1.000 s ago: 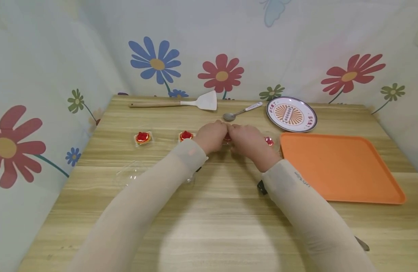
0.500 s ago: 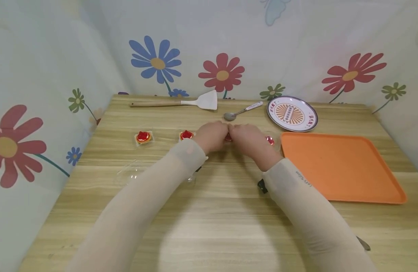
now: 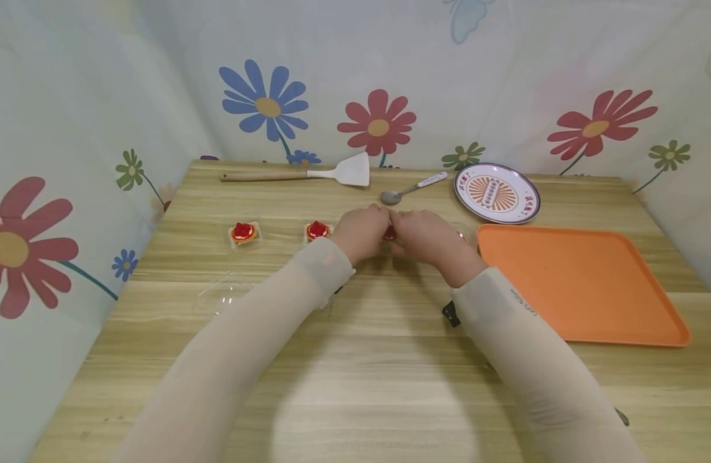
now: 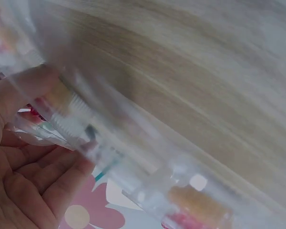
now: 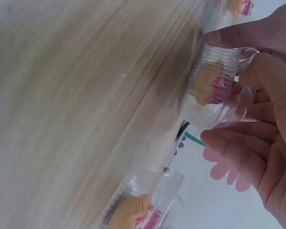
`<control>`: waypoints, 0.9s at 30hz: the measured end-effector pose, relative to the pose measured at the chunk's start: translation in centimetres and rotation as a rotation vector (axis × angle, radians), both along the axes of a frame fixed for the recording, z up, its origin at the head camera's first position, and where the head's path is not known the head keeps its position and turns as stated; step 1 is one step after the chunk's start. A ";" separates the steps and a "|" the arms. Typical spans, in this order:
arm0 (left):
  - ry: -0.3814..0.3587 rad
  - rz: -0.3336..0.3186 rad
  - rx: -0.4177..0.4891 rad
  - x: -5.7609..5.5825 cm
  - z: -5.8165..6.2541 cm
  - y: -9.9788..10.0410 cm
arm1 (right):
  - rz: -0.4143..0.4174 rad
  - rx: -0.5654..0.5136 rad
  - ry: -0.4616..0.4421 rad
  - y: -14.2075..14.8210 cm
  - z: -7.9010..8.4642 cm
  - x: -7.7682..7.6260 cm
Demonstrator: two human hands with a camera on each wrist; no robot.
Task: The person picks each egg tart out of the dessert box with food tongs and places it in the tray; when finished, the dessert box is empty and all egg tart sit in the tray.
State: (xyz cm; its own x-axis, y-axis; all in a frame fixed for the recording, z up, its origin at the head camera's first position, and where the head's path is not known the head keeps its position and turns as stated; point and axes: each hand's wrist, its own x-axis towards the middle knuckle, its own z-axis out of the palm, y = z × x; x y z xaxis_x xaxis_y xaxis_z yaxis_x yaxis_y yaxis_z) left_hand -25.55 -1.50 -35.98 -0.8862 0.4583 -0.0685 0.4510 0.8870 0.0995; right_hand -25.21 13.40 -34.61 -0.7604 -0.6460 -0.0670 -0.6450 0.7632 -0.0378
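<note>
Both hands meet over a small clear plastic box [image 5: 195,112] holding a red-topped tart [image 3: 389,233]. My left hand [image 3: 362,231] grips the box's left side, thumb against its near side and fingers behind, as the left wrist view shows. From the other side my right hand [image 3: 427,238] holds it between thumb [image 5: 229,38] and fingers. Knuckles hide most of the box in the head view. Left of the hands lie two more boxed tarts, a far one [image 3: 243,233] and a nearer one [image 3: 317,230]. Another tart [image 3: 461,236] is mostly hidden behind the right hand.
An orange tray [image 3: 581,283] lies right of the hands, a patterned plate [image 3: 497,193] behind it. A spoon [image 3: 410,188] and a white spatula [image 3: 350,172] lie along the back. Clear plastic lids [image 3: 219,296] rest near the left sleeve.
My right hand and sleeve have shifted slightly right, covering more of the rightmost tart. The left hand stays almost in place, and both remain at the same box.
</note>
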 end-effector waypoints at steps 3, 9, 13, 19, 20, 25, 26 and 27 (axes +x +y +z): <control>0.002 0.005 0.002 0.0 0.0 0.0 | -0.016 0.008 0.004 0.0 -0.1 -0.2; -0.004 0.038 -0.008 0.0 0.0 0.0 | -0.053 0.002 0.011 -0.2 -0.2 -0.1; -0.011 0.049 -0.019 0.0 0.0 -0.1 | -0.088 0.005 0.002 -0.4 -0.1 0.0; -0.099 0.005 0.064 -0.6 0.1 -0.6 | -0.129 0.026 -0.030 -0.7 0.1 -0.1; -0.121 -0.009 0.083 -0.8 0.2 -0.7 | -0.137 0.028 -0.037 -0.8 0.1 -0.2; -0.141 -0.068 0.109 -1.5 0.0 -1.3 | -0.172 0.045 -0.054 -1.0 0.0 -0.2; -0.136 -0.070 0.104 -1.6 -0.1 -1.3 | -0.172 0.046 -0.046 -1.0 0.0 -0.2; -0.132 -0.068 0.105 -1.6 -0.1 -1.3 | -0.169 0.045 -0.038 -1.0 0.0 -0.2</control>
State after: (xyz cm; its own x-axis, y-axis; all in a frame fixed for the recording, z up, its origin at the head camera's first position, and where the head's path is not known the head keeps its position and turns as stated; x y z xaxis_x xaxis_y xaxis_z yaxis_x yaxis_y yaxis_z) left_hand -27.17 -2.77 -36.13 -0.8395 0.5273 -0.1311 0.4861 0.8366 0.2525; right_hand -25.44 12.38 -34.57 -0.8543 -0.5048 -0.1235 -0.5061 0.8622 -0.0231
